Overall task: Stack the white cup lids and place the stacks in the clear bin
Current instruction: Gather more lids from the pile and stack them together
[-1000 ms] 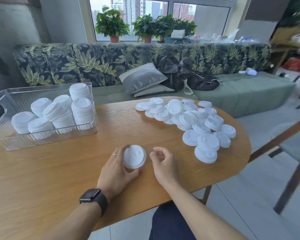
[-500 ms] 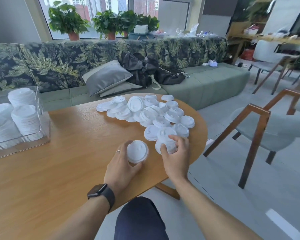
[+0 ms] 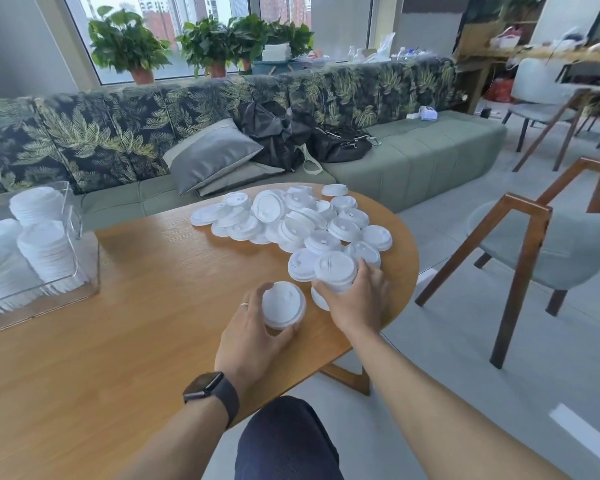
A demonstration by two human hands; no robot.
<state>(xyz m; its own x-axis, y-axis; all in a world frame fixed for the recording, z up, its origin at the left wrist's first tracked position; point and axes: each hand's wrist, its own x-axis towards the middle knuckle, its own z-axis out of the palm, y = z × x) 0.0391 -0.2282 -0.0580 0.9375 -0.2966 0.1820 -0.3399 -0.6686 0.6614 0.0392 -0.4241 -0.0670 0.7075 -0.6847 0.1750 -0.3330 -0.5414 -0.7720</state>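
White lids (image 3: 291, 220) lie heaped on table (image 3: 136, 323), within reach. Small stack (image 3: 283, 304) is gripped by left hand (image 3: 253, 336) as base; another lid (image 3: 335, 270) is grasped by right hand (image 3: 359, 299), likely for adding. Clear bin (image 3: 84, 271) at far left holds finished stacks.

hands: 2 | clear bin (image 3: 84, 271): 1, left of loose lid pile (image 3: 291, 220) | lid stacks in bin: at least 3 | loose lids: too many to count
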